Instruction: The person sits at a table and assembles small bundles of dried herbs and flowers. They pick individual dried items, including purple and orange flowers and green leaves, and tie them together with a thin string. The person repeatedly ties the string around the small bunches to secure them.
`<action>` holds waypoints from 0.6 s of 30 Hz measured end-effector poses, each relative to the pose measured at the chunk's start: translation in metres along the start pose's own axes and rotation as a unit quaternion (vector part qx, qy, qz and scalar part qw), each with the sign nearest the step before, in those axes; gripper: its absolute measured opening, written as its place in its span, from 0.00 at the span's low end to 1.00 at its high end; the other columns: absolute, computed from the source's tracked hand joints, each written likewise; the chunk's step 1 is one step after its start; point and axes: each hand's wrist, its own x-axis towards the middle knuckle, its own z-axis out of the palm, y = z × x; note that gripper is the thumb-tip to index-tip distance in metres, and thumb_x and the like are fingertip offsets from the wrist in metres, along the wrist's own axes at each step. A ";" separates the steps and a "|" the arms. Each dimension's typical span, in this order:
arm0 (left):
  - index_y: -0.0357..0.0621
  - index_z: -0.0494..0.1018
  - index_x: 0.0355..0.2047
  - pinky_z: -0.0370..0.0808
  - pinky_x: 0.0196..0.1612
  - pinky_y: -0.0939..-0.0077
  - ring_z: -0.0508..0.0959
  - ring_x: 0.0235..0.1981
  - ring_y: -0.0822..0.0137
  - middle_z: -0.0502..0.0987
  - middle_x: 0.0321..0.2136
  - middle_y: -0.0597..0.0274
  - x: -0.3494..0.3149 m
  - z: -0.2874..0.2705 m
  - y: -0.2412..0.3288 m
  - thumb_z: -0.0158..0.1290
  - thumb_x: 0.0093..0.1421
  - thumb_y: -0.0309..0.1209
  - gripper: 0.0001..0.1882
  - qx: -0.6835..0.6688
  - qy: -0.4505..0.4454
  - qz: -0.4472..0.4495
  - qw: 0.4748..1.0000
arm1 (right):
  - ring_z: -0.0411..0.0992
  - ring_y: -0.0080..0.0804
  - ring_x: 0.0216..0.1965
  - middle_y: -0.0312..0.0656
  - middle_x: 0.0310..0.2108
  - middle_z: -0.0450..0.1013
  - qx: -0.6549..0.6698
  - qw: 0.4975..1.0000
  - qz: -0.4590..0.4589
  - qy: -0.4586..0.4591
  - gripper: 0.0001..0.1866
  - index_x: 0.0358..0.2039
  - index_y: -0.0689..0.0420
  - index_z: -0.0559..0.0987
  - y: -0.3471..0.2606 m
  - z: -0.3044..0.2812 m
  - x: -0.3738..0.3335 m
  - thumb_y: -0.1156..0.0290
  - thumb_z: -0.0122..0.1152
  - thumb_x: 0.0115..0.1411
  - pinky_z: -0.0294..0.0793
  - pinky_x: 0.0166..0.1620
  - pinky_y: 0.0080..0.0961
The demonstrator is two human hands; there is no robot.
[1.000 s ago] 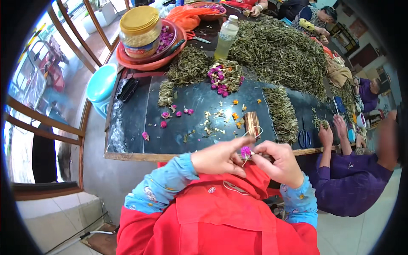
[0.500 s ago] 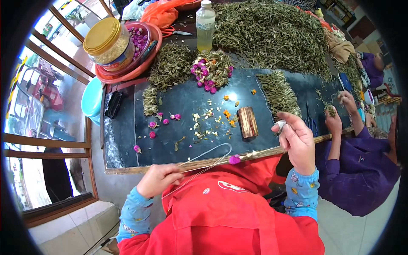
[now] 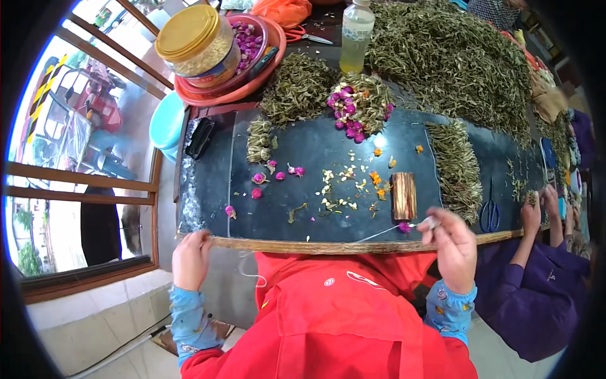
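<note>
My right hand (image 3: pixel 453 252) is raised over the table's front edge, thumb and fingers pinched on a thin thread, with a whitish bit at the fingertips that I cannot make out. A magenta globe flower (image 3: pixel 404 227) is strung on the thread (image 3: pixel 379 235) just left of these fingers. From the flower the pale thread slants down leftward and is hard to follow along the wooden edge. At the left front corner, my left hand (image 3: pixel 189 260) is closed in a pinch on the thread; the fingertips partly hide it. A loose loop hangs beside it, against my red apron (image 3: pixel 341 316).
A bark-covered wooden block (image 3: pixel 404 196), loose magenta flowers (image 3: pixel 257 193), white petals (image 3: pixel 328 183) and orange blossoms (image 3: pixel 377 180) lie on the dark table. Behind are dried-leaf heaps (image 3: pixel 448 69), a bottle (image 3: pixel 356 38) and a red basin (image 3: pixel 274 66). Blue scissors (image 3: pixel 490 211) lie near a purple-sleeved co-worker.
My left hand has moved left to the table's corner, drawing the thread out. The flower on it now sits close to my right fingers, which have lowered. The whole view has shifted.
</note>
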 end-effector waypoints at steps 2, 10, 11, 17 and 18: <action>0.40 0.79 0.36 0.78 0.38 0.64 0.81 0.33 0.52 0.80 0.31 0.51 0.023 0.003 0.055 0.59 0.57 0.27 0.07 -0.140 0.017 0.047 0.989 | 0.73 0.21 0.35 0.46 0.40 0.78 0.055 0.996 0.021 -0.067 0.15 0.51 0.65 0.74 -0.007 0.004 -0.006 0.84 0.45 0.67 0.74 0.43 0.19; 0.42 0.79 0.37 0.77 0.38 0.64 0.80 0.34 0.53 0.78 0.33 0.55 0.128 0.091 0.227 0.60 0.57 0.28 0.08 -0.249 -0.002 0.340 0.907 | 0.70 0.16 0.33 0.42 0.40 0.77 0.094 0.994 0.043 0.022 0.10 0.45 0.62 0.73 0.023 0.011 -0.013 0.84 0.46 0.66 0.71 0.38 0.16; 0.44 0.79 0.38 0.77 0.38 0.64 0.80 0.35 0.53 0.77 0.34 0.56 0.135 0.098 0.239 0.60 0.56 0.28 0.09 -0.228 -0.009 0.355 0.907 | 0.69 0.15 0.33 0.40 0.40 0.77 0.107 0.992 0.058 0.045 0.09 0.45 0.62 0.73 0.024 0.012 -0.013 0.83 0.48 0.66 0.70 0.37 0.15; 0.44 0.79 0.38 0.78 0.35 0.70 0.80 0.32 0.62 0.79 0.33 0.59 0.146 0.120 0.247 0.61 0.57 0.29 0.08 -0.236 -0.069 0.363 0.899 | 0.69 0.11 0.32 0.36 0.38 0.78 0.058 0.992 0.103 0.042 0.08 0.46 0.62 0.75 0.031 0.025 -0.004 0.78 0.53 0.67 0.69 0.34 0.11; 0.42 0.79 0.37 0.77 0.34 0.73 0.80 0.30 0.66 0.79 0.32 0.60 0.142 0.109 0.247 0.61 0.58 0.28 0.07 -0.297 -0.106 0.308 0.898 | 0.70 0.11 0.32 0.35 0.37 0.77 0.063 0.990 0.118 0.050 0.08 0.46 0.63 0.75 0.033 0.030 0.001 0.77 0.54 0.67 0.69 0.34 0.12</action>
